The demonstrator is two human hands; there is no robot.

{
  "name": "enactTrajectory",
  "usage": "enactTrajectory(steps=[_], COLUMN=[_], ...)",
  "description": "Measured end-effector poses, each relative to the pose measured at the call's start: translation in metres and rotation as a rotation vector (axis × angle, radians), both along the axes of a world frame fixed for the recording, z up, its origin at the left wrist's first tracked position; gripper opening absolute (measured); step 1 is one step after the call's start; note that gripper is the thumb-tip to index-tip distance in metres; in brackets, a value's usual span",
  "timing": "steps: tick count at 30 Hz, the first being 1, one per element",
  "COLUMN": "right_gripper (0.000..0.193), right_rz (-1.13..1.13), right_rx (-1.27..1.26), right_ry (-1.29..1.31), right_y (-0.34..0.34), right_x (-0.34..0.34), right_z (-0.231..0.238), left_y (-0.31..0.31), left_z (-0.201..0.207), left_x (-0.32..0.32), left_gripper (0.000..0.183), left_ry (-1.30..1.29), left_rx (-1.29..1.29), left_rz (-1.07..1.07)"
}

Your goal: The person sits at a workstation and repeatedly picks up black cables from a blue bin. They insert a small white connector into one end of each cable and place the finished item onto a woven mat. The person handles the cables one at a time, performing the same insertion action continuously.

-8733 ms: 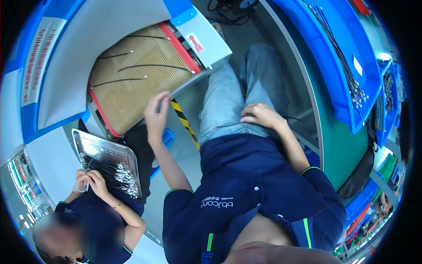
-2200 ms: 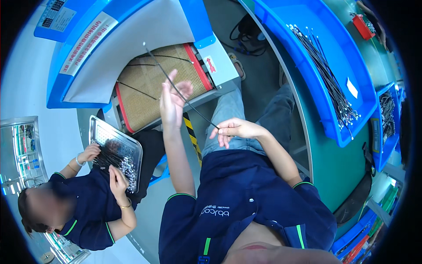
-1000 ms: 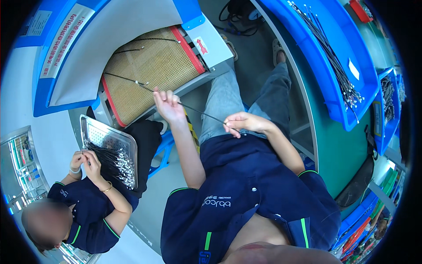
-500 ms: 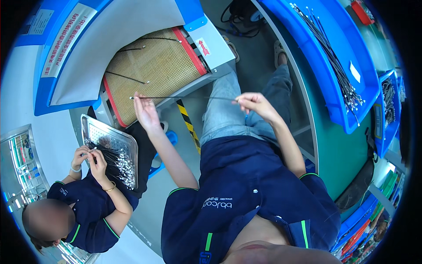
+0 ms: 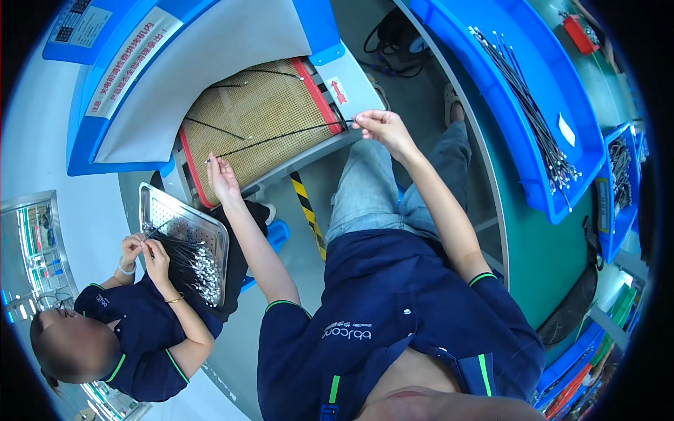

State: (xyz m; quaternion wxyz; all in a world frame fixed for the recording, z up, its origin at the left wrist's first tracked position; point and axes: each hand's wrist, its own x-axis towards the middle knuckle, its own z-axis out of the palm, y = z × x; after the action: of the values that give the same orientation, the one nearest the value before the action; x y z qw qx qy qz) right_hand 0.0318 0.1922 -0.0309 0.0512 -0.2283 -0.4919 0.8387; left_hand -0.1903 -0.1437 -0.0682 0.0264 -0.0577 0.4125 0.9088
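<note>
Your left hand [image 5: 222, 179] and right hand [image 5: 379, 126] each pinch one end of a thin black cable [image 5: 281, 137], stretched just above the tan mesh conveyor belt [image 5: 260, 112], where two other cables lie. Beside you, a co-worker's hands [image 5: 144, 251] sort cables on a perforated metal tray [image 5: 165, 214], and a blue bin [image 5: 505, 42] of cables sits to your right.

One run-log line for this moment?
left hand: holds cable end | right hand: holds other end | cable: stretched over mesh belt
</note>
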Motion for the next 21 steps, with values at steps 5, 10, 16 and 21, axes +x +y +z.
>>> enactTrajectory(steps=[5, 10, 16, 21], right_gripper=[0.018, 0.016, 0.016, 0.015], right_rz=[-0.003, -0.011, -0.044, -0.054], right_rx=[-0.028, 0.018, 0.068, 0.042], right_ry=[0.025, 0.008, 0.015, 0.13], right_y=[0.0, 0.0, -0.003, -0.002], right_x=[0.002, 0.003, 0.005, 0.035], right_z=[0.003, -0.004, -0.007, 0.0], left_y=[-0.001, 0.003, -0.03, -0.026], left_z=[-0.004, -0.001, -0.021, 0.004], left_x=[0.001, 0.001, -0.013, 0.032], left_gripper=[0.024, 0.024, 0.022, 0.029], left_ry=[-0.024, -0.045, 0.179, 0.107], left_rx=[-0.021, -0.053, 0.081, 0.02], left_rz=[0.018, 0.027, -0.218, -0.093])
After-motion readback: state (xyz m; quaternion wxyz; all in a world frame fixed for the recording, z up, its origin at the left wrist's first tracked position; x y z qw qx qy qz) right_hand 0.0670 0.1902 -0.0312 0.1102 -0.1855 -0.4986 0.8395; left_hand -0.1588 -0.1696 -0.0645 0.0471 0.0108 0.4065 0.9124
